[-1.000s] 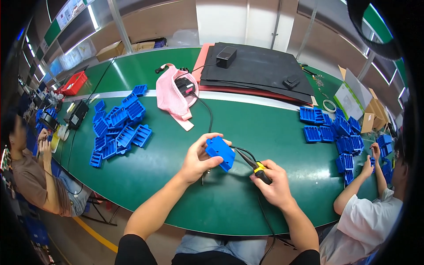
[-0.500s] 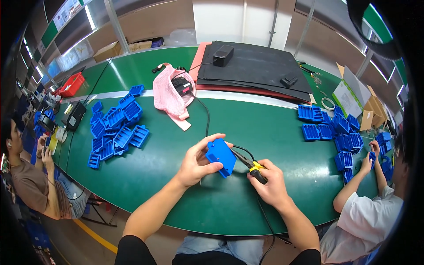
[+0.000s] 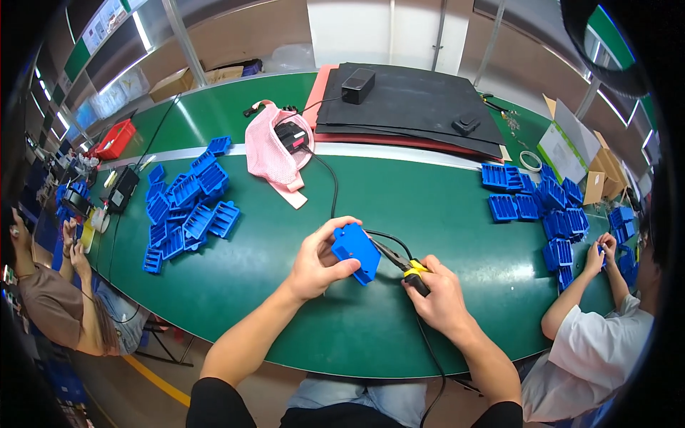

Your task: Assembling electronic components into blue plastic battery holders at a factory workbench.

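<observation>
My left hand (image 3: pixel 319 260) grips a blue plastic box-shaped part (image 3: pixel 359 251) by its left side, thumb along the lower edge. The part is tilted above the table, its flat face toward me. In my right hand (image 3: pixel 439 291) is a pair of long-nose pliers (image 3: pixel 412 272) with yellow and black handles. Their dark jaws meet the right edge of the blue part; whether the tips pinch anything there I cannot tell. A black cable passes behind the part and the pliers.
Blue slotted parts lie heaped at the left (image 3: pixel 187 191) and right (image 3: pixel 553 203) of the green table (image 3: pixel 278 321). A pink mesh pouch (image 3: pixel 267 153) with a cabled black device lies beyond my hands, beside stacked black sheets (image 3: pixel 414 107). Co-workers sit at both sides.
My hands, the blue part and the pliers hold nearly the same pose. At the right, the co-worker's hands have shifted slightly.
</observation>
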`<state>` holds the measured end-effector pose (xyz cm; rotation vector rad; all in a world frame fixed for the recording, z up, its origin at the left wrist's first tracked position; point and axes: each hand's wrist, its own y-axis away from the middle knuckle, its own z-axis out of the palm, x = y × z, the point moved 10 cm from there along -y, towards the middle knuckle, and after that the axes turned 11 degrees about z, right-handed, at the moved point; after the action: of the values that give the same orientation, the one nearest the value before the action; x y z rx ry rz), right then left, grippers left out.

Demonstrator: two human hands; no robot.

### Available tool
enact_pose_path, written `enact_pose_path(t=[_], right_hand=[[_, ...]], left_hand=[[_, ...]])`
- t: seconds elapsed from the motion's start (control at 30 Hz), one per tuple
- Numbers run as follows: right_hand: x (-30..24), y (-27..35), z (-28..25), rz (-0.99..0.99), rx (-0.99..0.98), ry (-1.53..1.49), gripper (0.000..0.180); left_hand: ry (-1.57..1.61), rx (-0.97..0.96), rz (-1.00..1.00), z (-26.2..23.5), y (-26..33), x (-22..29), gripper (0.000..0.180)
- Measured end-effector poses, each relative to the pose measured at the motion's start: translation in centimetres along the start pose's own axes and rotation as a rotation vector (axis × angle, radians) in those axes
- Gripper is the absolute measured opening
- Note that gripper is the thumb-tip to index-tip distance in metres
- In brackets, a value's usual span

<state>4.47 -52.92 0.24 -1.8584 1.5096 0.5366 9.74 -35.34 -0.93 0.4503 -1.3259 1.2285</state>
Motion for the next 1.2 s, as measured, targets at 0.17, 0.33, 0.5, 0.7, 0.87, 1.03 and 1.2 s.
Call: enact_pose_path(t=[0.17, 0.33, 0.5, 0.7, 0.87, 1.03, 1.2], right_hand=[[-0.4, 0.1, 0.2, -0.002, 0.014, -0.057, 0.013], [-0.5, 0.0, -0.1, 0.005, 0.007, -0.090, 0.013], [0.4, -0.5, 0.2, 0.018, -0.066, -0.073, 0.016], [0.7, -0.7, -0.3, 0.050, -0.029, -0.171, 0.015], [0.1, -0.6, -0.4, 0.058, 0.001, -0.230, 0.010], [0.3, -0.6, -0.5, 0.058, 0.003, -0.210, 0.010], [0.2, -0.6, -0.1, 0.051, 0.000, -0.215, 0.011]], left_hand=[[-0.082, 0.096, 0.008, -1.0, 0.2, 0.0, 0.070], [-0.101, 0.081, -0.010, -0.8, 0.2, 0.3, 0.069], [-0.166, 0.075, -0.056, -0.9, 0.4, 0.0, 0.069], [-0.096, 0.046, 0.006, -0.2, 0.2, 0.3, 0.077], [-0.094, -0.056, 0.003, 0.9, 0.4, 0.1, 0.078], [-0.093, -0.065, -0.018, 1.5, 0.4, -0.1, 0.078], [-0.089, -0.057, -0.033, 1.4, 0.7, -0.4, 0.078]])
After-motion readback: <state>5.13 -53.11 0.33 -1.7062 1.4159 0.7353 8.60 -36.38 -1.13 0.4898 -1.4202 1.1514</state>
